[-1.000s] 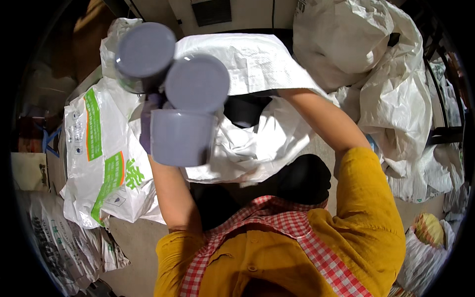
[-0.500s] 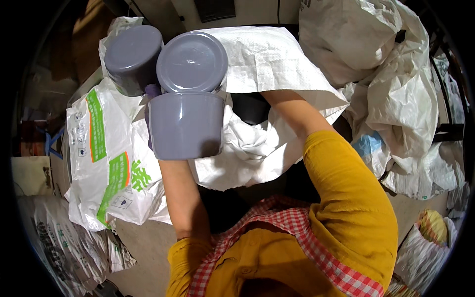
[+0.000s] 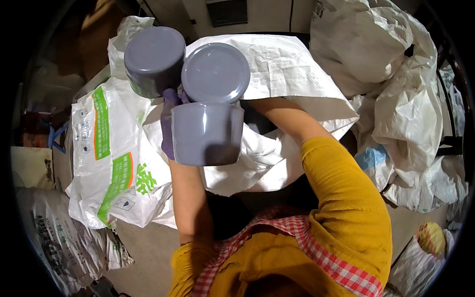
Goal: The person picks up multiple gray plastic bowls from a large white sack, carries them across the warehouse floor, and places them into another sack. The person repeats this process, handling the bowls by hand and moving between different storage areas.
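My left hand (image 3: 169,126), in a purple glove, is closed against the side of a grey plastic tub (image 3: 208,133) and holds it up over a white woven sack (image 3: 282,69). Touching this tub's far edge is a second grey tub (image 3: 216,73), its round base facing up. A third grey tub (image 3: 154,49) sits to the left, beyond my gloved fingers. My right forearm (image 3: 292,116) reaches into the sack's open mouth, so my right hand is hidden inside. Something dark (image 3: 260,121) shows in the opening; its kind is unclear.
A white plastic bag with green print (image 3: 114,153) lies on the left. Large crumpled whitish sacks (image 3: 361,49) stand at the right. More printed bags (image 3: 64,237) are at lower left, and a stuffed bag (image 3: 425,252) at lower right. A pale panel with a dark vent (image 3: 226,12) stands behind.
The tubs and my left hand appear further right in view, and more of the purple glove shows. My right forearm stays in the sack, covering more of its opening.
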Demonstrator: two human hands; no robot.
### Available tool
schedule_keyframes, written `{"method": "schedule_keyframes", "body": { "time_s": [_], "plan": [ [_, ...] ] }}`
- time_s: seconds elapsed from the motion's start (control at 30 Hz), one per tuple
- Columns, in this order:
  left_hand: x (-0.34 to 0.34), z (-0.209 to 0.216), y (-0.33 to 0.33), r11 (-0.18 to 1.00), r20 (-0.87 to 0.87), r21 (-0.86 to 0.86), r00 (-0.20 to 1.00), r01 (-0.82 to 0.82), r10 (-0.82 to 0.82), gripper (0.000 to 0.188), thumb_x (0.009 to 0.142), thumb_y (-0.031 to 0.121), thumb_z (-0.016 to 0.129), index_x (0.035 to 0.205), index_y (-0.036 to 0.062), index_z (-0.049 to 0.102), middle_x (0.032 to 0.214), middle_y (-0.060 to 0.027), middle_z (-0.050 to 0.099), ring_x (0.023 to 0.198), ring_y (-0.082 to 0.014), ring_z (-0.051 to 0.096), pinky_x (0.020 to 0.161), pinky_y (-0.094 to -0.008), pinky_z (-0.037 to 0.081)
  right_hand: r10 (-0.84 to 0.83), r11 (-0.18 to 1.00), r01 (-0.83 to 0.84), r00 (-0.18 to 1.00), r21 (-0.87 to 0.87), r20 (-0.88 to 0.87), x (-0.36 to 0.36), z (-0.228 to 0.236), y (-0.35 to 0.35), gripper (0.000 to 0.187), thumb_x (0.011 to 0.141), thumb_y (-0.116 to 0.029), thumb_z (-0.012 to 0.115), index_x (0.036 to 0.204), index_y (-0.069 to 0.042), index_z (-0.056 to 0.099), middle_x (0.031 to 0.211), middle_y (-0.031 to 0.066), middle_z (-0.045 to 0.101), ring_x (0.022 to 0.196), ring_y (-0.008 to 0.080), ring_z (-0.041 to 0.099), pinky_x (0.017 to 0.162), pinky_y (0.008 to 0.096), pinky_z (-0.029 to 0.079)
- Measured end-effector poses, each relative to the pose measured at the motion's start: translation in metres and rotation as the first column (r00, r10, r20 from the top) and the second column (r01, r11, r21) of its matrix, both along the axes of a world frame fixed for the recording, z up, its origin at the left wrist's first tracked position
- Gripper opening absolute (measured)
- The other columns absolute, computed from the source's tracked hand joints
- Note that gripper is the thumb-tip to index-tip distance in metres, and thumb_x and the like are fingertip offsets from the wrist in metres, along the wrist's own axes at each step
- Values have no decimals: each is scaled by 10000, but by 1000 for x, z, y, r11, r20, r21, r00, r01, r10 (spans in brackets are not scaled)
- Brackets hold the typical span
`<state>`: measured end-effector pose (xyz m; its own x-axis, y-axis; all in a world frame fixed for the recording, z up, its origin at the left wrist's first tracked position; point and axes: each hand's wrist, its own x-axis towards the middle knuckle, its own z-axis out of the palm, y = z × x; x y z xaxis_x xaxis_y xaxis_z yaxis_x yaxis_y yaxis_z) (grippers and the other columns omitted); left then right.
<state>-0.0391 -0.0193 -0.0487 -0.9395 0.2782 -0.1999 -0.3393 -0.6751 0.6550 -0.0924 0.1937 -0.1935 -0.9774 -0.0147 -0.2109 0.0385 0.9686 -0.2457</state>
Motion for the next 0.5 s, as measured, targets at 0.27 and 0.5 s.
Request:
{"method": "schedule_keyframes", "body": {
  "time_s": [0.27, 0.5],
  "plan": [
    [1, 2, 4, 1000, 29, 25, 999, 13, -14, 262, 900, 325, 486, 906, 76, 568, 681, -20, 558, 562, -117, 523, 510, -227, 430, 39, 998, -40, 999, 43, 16, -16, 0, -11, 202, 801, -157, 506, 919, -36, 618, 871, 170, 625, 791, 302, 603, 689, 355, 480],
    [6, 0, 1, 999, -25, -32, 1000, 2, -3, 281, 906, 324, 472, 992, 65, 535, 710, -29, 563, 560, -122, 521, 512, -230, 431, 124, 990, -126, 992, 65, 36, -26, 7, -36, 200, 794, -159, 509, 906, -36, 620, 859, 175, 624, 783, 314, 603, 682, 364, 481]
  ]
}}
